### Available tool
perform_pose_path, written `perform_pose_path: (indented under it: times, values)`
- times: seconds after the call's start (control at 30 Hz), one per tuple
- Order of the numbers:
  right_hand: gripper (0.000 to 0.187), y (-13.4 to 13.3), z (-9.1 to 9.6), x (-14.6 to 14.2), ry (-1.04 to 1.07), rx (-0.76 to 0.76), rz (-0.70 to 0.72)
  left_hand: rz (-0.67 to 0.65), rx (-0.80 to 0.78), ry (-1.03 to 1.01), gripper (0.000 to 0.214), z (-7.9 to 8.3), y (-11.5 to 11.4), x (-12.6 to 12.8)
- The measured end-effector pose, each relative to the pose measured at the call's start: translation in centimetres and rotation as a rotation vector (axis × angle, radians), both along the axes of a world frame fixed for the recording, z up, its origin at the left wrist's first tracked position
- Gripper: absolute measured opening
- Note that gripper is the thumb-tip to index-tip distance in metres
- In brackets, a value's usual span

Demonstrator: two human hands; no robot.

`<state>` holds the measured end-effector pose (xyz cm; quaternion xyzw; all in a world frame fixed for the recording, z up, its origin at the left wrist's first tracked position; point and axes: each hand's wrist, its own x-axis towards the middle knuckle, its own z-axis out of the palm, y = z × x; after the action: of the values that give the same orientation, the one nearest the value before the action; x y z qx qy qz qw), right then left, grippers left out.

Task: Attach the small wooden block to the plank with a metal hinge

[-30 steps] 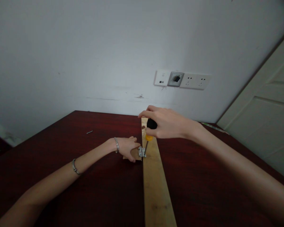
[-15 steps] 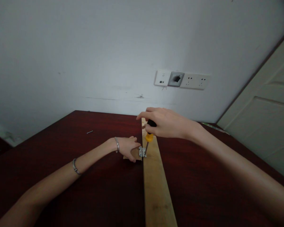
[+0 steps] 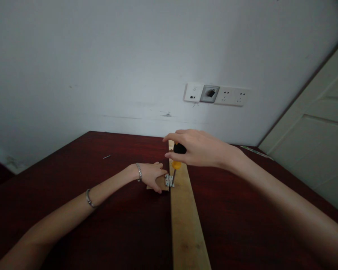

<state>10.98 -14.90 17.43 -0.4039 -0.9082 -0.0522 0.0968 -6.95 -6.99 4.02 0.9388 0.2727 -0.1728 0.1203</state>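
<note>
A metal hinge (image 3: 169,180) bridges a small wood block (image 3: 162,185) and a long wooden plank (image 3: 186,221). My left hand (image 3: 153,176) grips the block, thumb on the near side and fingers on the far side. Above the plank, my right hand (image 3: 198,148) has its fingers round the black and yellow handle of a screwdriver (image 3: 177,165). The shaft slants down, its tip at the hinge leaf on the plank. Whether a screw sits under the tip is too small to tell.
The dark red tabletop (image 3: 124,146) meets a white wall (image 3: 115,67) at the back. A small metal rod or screw (image 3: 106,156) lies on the left. Wall sockets (image 3: 231,96) are beyond my right hand. A pale panelled door (image 3: 321,123) stands at right, near a patterned strip (image 3: 255,151).
The fingers of my right hand have shifted on the screwdriver handle, the thumb now more extended. The screwdriver stands slightly more upright. My left hand, the block and the plank have stayed put.
</note>
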Motion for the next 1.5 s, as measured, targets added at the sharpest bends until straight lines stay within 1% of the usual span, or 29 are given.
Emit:
perform_pose_path:
  times: [0.1,0.17,0.23,0.27,0.33,0.43,0.57,0.7,0.8,0.93,0.97,1.03,1.13,1.27,1.4,1.5]
  values:
    - [0.032,-0.11,0.04,0.24,0.004,-0.02,0.011,-0.021,0.043,0.009,0.074,0.01,-0.03,0.0]
    - [0.037,-0.21,0.06,0.47,0.003,-0.014,0.023,-0.027,0.05,0.007,0.074,-0.01,-0.04,0.0]
    - [0.043,-0.26,0.05,0.67,0.005,-0.01,0.009,-0.031,0.053,0.005,0.074,-0.04,-0.03,0.0]
    - [0.043,-0.25,0.03,0.74,0.009,-0.017,-0.006,-0.032,0.052,0.005,0.074,-0.05,-0.03,0.0]
    - [0.038,-0.2,-0.02,0.82,0.026,-0.041,-0.028,-0.028,0.048,0.006,0.075,-0.06,-0.02,0.01]
    - [0.032,-0.2,-0.03,0.78,0.039,-0.048,-0.015,-0.028,0.041,0.008,0.075,-0.01,-0.05,0.02]
    - [0.041,-0.49,0.04,0.54,0.033,-0.032,0.011,-0.027,0.054,0.013,0.076,0.13,-0.19,0.02]
    - [0.033,-0.27,-0.15,0.42,0.055,-0.028,-0.02,-0.021,0.061,0.017,0.075,0.16,-0.23,0.05]
    - [0.028,0.09,-0.39,0.56,0.068,-0.027,-0.004,-0.018,0.055,0.009,0.076,0.03,-0.11,0.02]
    - [0.042,0.22,-0.58,0.78,0.07,0.004,-0.019,-0.024,0.054,0.007,0.078,-0.14,0.05,-0.05]
    - [0.041,0.21,-0.61,0.81,0.071,0.008,-0.03,-0.023,0.054,0.01,0.078,-0.14,0.06,-0.05]
    - [0.035,0.21,-0.64,0.84,0.07,0.001,-0.034,-0.019,0.053,0.014,0.078,-0.11,0.04,-0.05]
    - [0.028,0.18,-0.62,0.81,0.057,-0.011,0.006,-0.019,0.049,0.011,0.077,-0.01,-0.01,-0.02]
    - [0.041,0.1,-0.67,0.68,0.036,0.056,0.0,-0.026,0.055,0.011,0.076,0.06,-0.08,0.01]
    - [0.038,0.05,-0.83,0.64,0.014,0.1,-0.026,-0.015,0.058,0.012,0.075,0.08,-0.13,0.02]
    - [0.046,-0.11,-0.84,0.66,0.029,0.097,-0.004,-0.019,0.048,0.015,0.076,0.13,-0.13,0.04]
